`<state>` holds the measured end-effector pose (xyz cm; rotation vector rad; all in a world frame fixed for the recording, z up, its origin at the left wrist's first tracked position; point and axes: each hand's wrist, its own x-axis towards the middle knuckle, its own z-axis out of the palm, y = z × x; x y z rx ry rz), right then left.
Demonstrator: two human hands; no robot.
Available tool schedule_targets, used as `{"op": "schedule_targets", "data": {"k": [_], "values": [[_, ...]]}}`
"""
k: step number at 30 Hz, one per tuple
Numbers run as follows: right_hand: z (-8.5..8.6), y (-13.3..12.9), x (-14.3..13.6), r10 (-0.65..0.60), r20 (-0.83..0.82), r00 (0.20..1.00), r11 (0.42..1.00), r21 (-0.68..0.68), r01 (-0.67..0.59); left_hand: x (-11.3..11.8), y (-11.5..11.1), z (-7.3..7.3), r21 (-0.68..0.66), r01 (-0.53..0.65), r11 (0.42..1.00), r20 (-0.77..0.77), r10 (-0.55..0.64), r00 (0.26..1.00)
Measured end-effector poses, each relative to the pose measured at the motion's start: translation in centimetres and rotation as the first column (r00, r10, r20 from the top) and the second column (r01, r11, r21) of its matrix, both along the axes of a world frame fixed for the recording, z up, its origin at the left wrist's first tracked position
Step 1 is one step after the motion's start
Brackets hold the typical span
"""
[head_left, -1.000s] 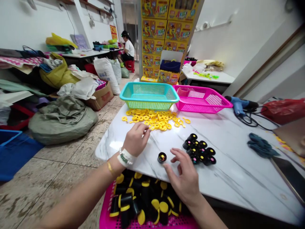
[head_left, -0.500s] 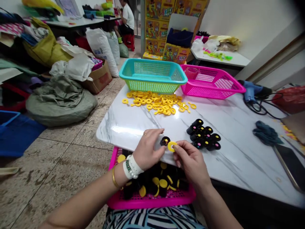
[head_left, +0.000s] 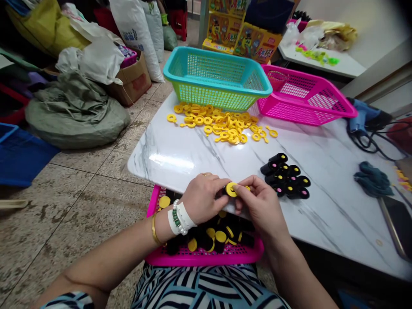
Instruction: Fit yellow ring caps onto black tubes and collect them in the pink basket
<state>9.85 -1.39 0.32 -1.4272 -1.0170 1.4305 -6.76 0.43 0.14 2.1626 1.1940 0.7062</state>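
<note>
My left hand (head_left: 209, 195) is closed around a small black cylinder (head_left: 226, 190), mostly hidden by my fingers and by the ring over it. Thumb and fingers of my right hand (head_left: 257, 197) pinch a yellow plastic ring (head_left: 231, 189) with a tab, laid over the cylinder's top end. Both hands meet above the table's front edge. Just right of them stands a cluster of black cylinders (head_left: 286, 176) with yellow or pink dots on top. Loose yellow rings (head_left: 222, 124) lie heaped farther back.
Over my lap sits a pink basket (head_left: 206, 260) of black cylinders with yellow tops. Behind the rings stand a teal and green basket (head_left: 219, 96) and another pink basket (head_left: 309, 112). A blue heat gun (head_left: 362, 118), a dark cloth (head_left: 371, 180) and a phone (head_left: 397, 227) lie at right.
The yellow ring has come onto the black cylinder's top. My left fingers, apart beside the cylinder before, have closed on it. The view has tilted down.
</note>
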Motion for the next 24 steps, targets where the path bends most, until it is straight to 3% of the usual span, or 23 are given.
{"op": "schedule_targets", "data": {"k": [2,5,7,10,12,15,17,20,22,24], "values": [[0.1,0.1,-0.2,0.005,-0.032,0.999,1.000,-0.029,-0.006,0.0,0.1,0.7,-0.140,0.031,0.990,0.079,-0.020,0.997],[0.2,0.0,-0.3,0.009,-0.043,0.999,0.999,-0.035,-0.010,0.3,0.5,1.1,-0.345,-0.012,0.938,0.193,0.083,0.978],[0.2,-0.3,-0.3,0.018,-0.012,1.000,1.000,-0.011,-0.018,0.6,0.5,0.7,-0.427,-0.041,0.903,0.238,0.156,0.959],[0.1,-0.6,-0.2,0.020,0.044,0.999,0.999,0.048,-0.022,0.7,0.0,0.1,-0.490,0.011,0.872,0.328,0.172,0.929],[0.0,-0.7,-0.2,0.026,0.070,0.997,0.997,0.073,-0.031,0.6,-0.6,-0.3,-0.419,0.026,0.908,0.372,0.145,0.917],[-0.3,-1.3,-0.3,-0.024,0.095,0.995,0.992,0.124,0.012,0.6,-1.3,-0.8,-0.156,-0.020,0.988,0.316,0.069,0.946],[-0.6,-1.9,-0.4,-0.101,0.077,0.992,0.980,0.177,0.086,0.7,-1.5,-1.2,-0.009,-0.069,0.998,0.232,0.069,0.970],[-0.9,-2.4,-0.3,-0.151,-0.072,0.986,0.969,0.185,0.162,0.8,-1.6,-1.7,0.091,-0.093,0.991,0.139,0.080,0.987],[-0.9,-2.1,0.1,-0.100,-0.178,0.979,0.985,0.122,0.123,0.8,-1.6,-1.8,0.122,-0.061,0.991,0.105,0.048,0.993],[-0.4,-1.2,0.7,0.026,-0.203,0.979,0.999,0.037,-0.019,0.7,-1.6,-1.9,0.143,-0.031,0.989,0.091,0.018,0.996]]}}
